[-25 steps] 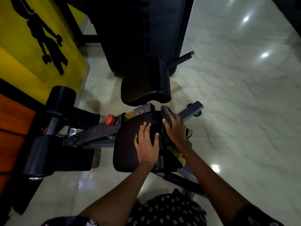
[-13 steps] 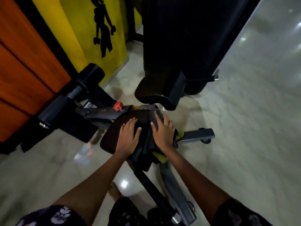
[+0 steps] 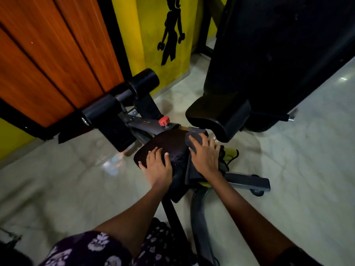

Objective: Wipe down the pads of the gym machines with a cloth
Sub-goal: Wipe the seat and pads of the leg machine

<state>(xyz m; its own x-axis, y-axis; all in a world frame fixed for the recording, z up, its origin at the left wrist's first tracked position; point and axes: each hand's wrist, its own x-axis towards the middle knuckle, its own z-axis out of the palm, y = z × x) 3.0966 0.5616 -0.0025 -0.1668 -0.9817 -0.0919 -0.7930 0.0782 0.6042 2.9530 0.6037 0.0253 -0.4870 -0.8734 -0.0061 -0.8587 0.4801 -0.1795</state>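
Seat pad: the dark seat pad (image 3: 171, 143) sits at centre frame, its left and near edges bare, a few droplets glinting on its right half.
Left hand: the left hand (image 3: 158, 166) lies flat on the pad's near-left part, fingers straight and spread, holding nothing.
Right hand: the right hand (image 3: 205, 156) presses down on the grey cloth (image 3: 194, 140), fingers straight over it, at the pad's right edge.
Cloth: bunched under the palm, its far end reaching the pad's upper right corner, a fold hanging off the near-right edge; a yellow-green piece (image 3: 230, 153) shows just right of the hand.
Back pad: the black back pad (image 3: 219, 114) looms just above and right of the cloth, its lower lip close to the fingertips, so it's tight there.
Red knob: a red knob (image 3: 163, 120) sits on the grey frame just beyond the pad's far edge.
Foam rollers: two black foam rollers (image 3: 144, 81) stand at left centre, against the orange wood panel (image 3: 48, 64).
Base bar: a grey base bar (image 3: 247, 182) with a wheel juts out right of centre, low, just beside the right wrist.
Floor: pale marble floor (image 3: 307, 169) is open across the right side and at lower left.
Wall: yellow wall (image 3: 153, 35) with a black figure, upper centre.
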